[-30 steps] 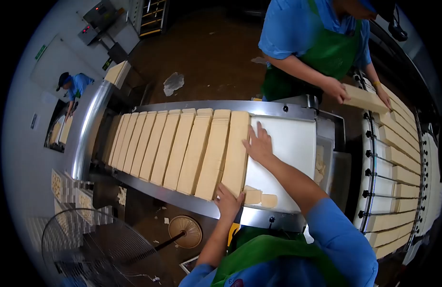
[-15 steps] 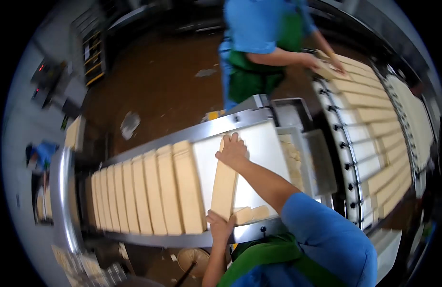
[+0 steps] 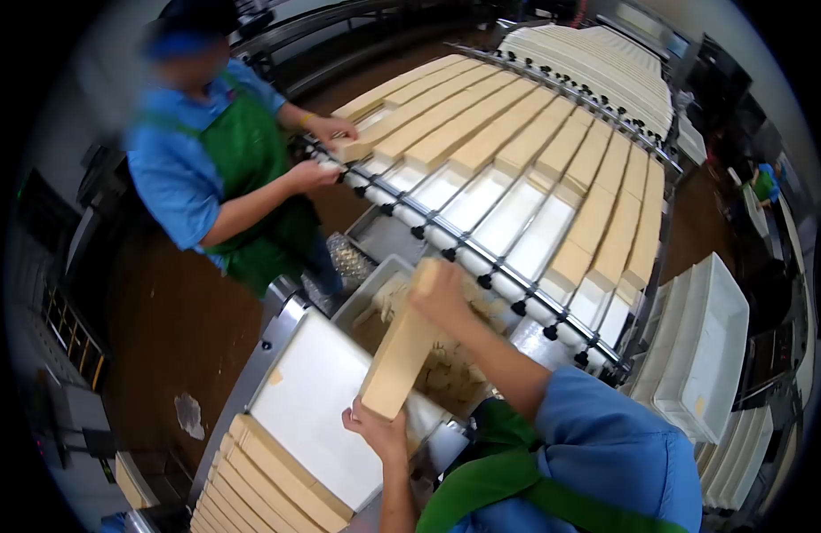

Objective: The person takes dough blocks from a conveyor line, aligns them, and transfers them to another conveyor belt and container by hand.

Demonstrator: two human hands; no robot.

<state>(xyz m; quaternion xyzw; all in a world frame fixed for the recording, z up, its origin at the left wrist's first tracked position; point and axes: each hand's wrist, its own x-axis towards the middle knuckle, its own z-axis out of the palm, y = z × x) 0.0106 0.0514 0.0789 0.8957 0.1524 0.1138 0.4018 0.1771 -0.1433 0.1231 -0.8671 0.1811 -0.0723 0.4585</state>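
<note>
Brown floor (image 3: 153, 346) stretches away to the left of both pairs of fingers, and look at that wide white conveyor (image 3: 473, 202) beyond the right fingers (image 3: 426, 289), metal-railed, black-knobbed, loaded with rows of long pale-yellow blocks (image 3: 495, 126)! Up and left of the fingers, a co-worker (image 3: 242, 169) in a blue shirt and green apron leans in, hands on a block at the conveyor's near edge. Closer in, just left of the left fingers (image 3: 353, 422), here's a smooth white belt (image 3: 313, 391) with a metal side rail (image 3: 255, 360), a line of long pale-yellow slabs (image 3: 277, 471) lying side by side on its lower part. Off to the right, well apart from the fingers, stand stacked white plastic trays (image 3: 708, 355). Beneath and around the right hand in view sits a pale plastic bin (image 3: 366, 289), pale scraps (image 3: 446, 373) inside.

And centre stage, one long pale-yellow rectangular block (image 3: 397, 360), held at a slant between the two hands, in front of that bin! Right fingers are curled around its far end, opened just to its width; left fingers are bent against its near, lower end, thumb up its side.
</note>
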